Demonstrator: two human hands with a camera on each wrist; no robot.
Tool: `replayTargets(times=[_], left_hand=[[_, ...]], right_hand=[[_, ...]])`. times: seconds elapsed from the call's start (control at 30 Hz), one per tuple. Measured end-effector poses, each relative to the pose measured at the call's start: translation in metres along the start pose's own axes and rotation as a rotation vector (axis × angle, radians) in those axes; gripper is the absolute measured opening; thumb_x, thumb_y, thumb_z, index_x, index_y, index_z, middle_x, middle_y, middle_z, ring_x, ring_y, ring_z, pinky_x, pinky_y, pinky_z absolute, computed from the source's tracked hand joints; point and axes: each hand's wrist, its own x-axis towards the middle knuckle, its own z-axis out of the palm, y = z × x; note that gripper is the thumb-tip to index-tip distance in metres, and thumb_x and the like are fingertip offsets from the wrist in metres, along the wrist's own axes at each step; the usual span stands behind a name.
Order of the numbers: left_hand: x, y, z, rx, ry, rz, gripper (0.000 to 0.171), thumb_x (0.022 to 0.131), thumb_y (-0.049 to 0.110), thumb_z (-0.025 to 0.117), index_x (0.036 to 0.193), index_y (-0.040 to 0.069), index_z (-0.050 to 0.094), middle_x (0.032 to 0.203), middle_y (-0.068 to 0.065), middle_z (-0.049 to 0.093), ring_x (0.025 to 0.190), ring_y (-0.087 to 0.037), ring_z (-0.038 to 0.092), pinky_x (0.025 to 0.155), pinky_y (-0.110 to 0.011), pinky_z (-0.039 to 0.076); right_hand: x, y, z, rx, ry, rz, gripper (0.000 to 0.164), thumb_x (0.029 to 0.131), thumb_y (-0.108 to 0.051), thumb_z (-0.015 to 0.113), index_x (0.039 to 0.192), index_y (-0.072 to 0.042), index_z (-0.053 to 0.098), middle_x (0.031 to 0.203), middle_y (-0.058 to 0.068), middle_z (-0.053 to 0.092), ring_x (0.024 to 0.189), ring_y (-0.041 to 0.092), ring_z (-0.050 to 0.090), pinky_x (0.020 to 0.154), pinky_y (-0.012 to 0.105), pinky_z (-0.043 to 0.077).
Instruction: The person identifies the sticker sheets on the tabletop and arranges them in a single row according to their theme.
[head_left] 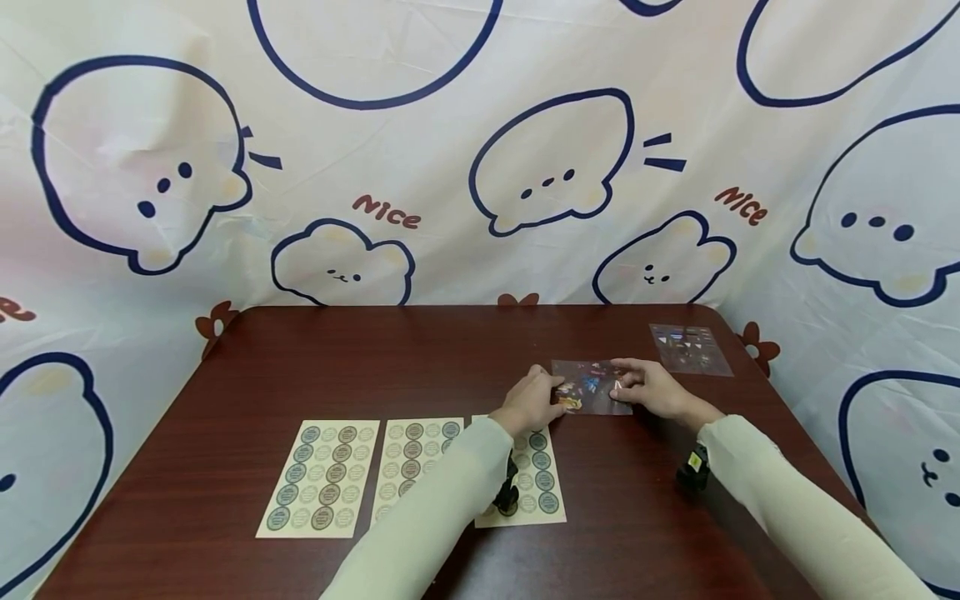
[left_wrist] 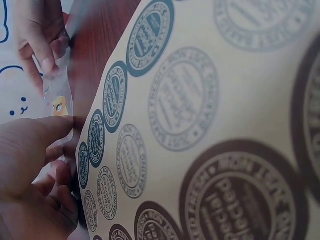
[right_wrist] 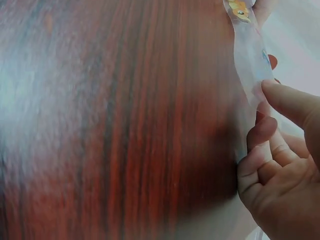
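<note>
A clear plastic sheet with small colourful cartoon stickers is held between both hands above the right half of the table. My left hand pinches its left edge between thumb and fingers. At the opposite edge, my right hand grips the sheet, its thumb on top and the other fingers curled beneath, as the right wrist view shows. An orange-yellow figure on the sheet appears near the left hand. Below my left forearm lies a cream sheet of round label stickers, partly covered by the sleeve.
Two more cream label sheets, one at the left and one in the middle, lie in a row. Another clear sticker sheet rests at the table's back right. A printed cloth hangs round the dark red-brown table.
</note>
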Motion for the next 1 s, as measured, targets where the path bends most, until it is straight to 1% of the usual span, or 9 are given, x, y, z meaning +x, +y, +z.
replayTargets(times=[0.13, 0.4, 0.5, 0.63, 0.7, 0.77, 0.87, 0.93, 1.0], left_hand=[[-0.0015, 0.0002, -0.0014, 0.002, -0.004, 0.013, 0.056, 0.098, 0.029, 0.067, 0.150, 0.018, 0.051, 0.136, -0.009, 0.054, 0.086, -0.015, 0.055, 0.068, -0.026, 0.042], [-0.0037, 0.0002, -0.0032, -0.015, 0.002, 0.014, 0.056, 0.097, 0.026, 0.068, 0.150, 0.016, 0.051, 0.136, -0.008, 0.055, 0.099, -0.015, 0.056, 0.080, -0.028, 0.045], [-0.0048, -0.0005, -0.0036, -0.033, 0.000, 0.015, 0.056, 0.097, 0.024, 0.069, 0.149, 0.014, 0.051, 0.140, -0.009, 0.055, 0.110, -0.016, 0.057, 0.084, -0.028, 0.047], [-0.0033, -0.0027, -0.0031, -0.114, 0.006, 0.020, 0.057, 0.095, 0.018, 0.071, 0.149, 0.013, 0.051, 0.141, -0.010, 0.058, 0.124, -0.021, 0.058, 0.090, -0.031, 0.052], [-0.0019, -0.0048, -0.0030, -0.170, 0.018, 0.022, 0.058, 0.094, 0.016, 0.072, 0.148, 0.012, 0.052, 0.139, -0.011, 0.061, 0.126, -0.023, 0.059, 0.091, -0.033, 0.053], [-0.0008, -0.0064, -0.0031, -0.225, 0.047, 0.023, 0.058, 0.092, 0.014, 0.074, 0.146, 0.011, 0.054, 0.134, -0.011, 0.064, 0.123, -0.024, 0.061, 0.092, -0.034, 0.054], [0.0002, -0.0071, -0.0052, -0.319, 0.085, 0.024, 0.057, 0.091, 0.013, 0.075, 0.144, 0.011, 0.056, 0.123, -0.009, 0.064, 0.101, -0.019, 0.062, 0.080, -0.029, 0.050], [0.0010, -0.0061, -0.0065, -0.391, 0.109, 0.030, 0.054, 0.091, 0.011, 0.073, 0.143, 0.010, 0.057, 0.112, -0.007, 0.062, 0.082, -0.014, 0.056, 0.071, -0.026, 0.046], [0.0016, -0.0045, -0.0079, -0.469, 0.113, 0.031, 0.051, 0.093, 0.009, 0.070, 0.142, 0.009, 0.057, 0.103, -0.004, 0.057, 0.067, -0.010, 0.046, 0.062, -0.023, 0.040]], right_hand=[[0.0003, -0.0014, -0.0002, 0.021, -0.011, 0.028, 0.065, 0.097, -0.010, 0.066, 0.152, 0.008, 0.036, 0.084, 0.003, 0.068, 0.068, 0.010, 0.053, 0.063, 0.027, 0.044], [0.0021, -0.0037, 0.0007, 0.043, -0.021, 0.068, 0.064, 0.097, -0.009, 0.067, 0.150, 0.010, 0.037, 0.082, 0.000, 0.066, 0.068, 0.009, 0.052, 0.062, 0.027, 0.045], [0.0026, -0.0046, 0.0020, 0.040, -0.026, 0.063, 0.065, 0.096, -0.010, 0.068, 0.149, 0.012, 0.038, 0.080, 0.000, 0.065, 0.067, 0.009, 0.051, 0.062, 0.026, 0.044], [0.0015, -0.0066, 0.0031, 0.037, -0.034, 0.044, 0.066, 0.095, -0.008, 0.069, 0.149, 0.013, 0.037, 0.078, 0.001, 0.064, 0.066, 0.008, 0.048, 0.061, 0.025, 0.041], [0.0007, -0.0082, 0.0036, 0.040, -0.036, 0.039, 0.066, 0.095, -0.008, 0.069, 0.149, 0.013, 0.037, 0.079, 0.001, 0.063, 0.066, 0.008, 0.048, 0.062, 0.025, 0.040], [0.0006, -0.0095, 0.0039, 0.045, -0.037, 0.029, 0.067, 0.094, -0.007, 0.069, 0.149, 0.013, 0.037, 0.081, 0.005, 0.064, 0.069, 0.008, 0.051, 0.064, 0.024, 0.042], [0.0010, -0.0099, 0.0030, 0.042, -0.041, 0.014, 0.066, 0.095, -0.006, 0.068, 0.150, 0.012, 0.036, 0.086, 0.008, 0.067, 0.077, 0.009, 0.057, 0.067, 0.025, 0.045], [0.0011, -0.0090, 0.0017, 0.049, -0.038, 0.011, 0.065, 0.095, -0.006, 0.068, 0.150, 0.011, 0.037, 0.088, 0.009, 0.069, 0.081, 0.010, 0.059, 0.069, 0.026, 0.047], [0.0010, -0.0082, 0.0003, 0.055, -0.039, 0.011, 0.064, 0.095, -0.005, 0.068, 0.150, 0.010, 0.037, 0.088, 0.008, 0.069, 0.081, 0.011, 0.059, 0.069, 0.027, 0.047]])
